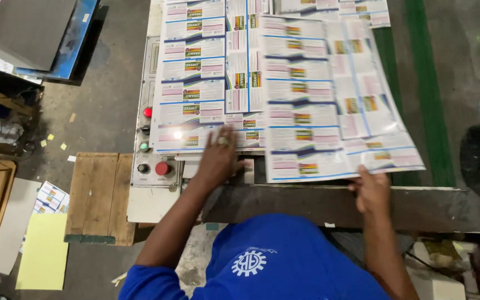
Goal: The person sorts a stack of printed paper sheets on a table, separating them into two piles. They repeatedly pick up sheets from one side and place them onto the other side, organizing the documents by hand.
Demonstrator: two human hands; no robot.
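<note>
- Left hand [218,158] lies flat, fingers spread, pressing on the stack of printed sheets [206,78] on the worktop [329,203].
- Right hand [372,191] pinches the near edge of a loose printed sheet [334,100] — lifted, overlapping the stack.
- Left of the left hand — a control panel [150,150] with red and green buttons.

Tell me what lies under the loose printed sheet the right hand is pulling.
Under the loose sheet, gripped at its near edge by the right hand, a stack of printed sheets shows at left, pressed by the left hand. What lies beneath its middle is covered.
</note>
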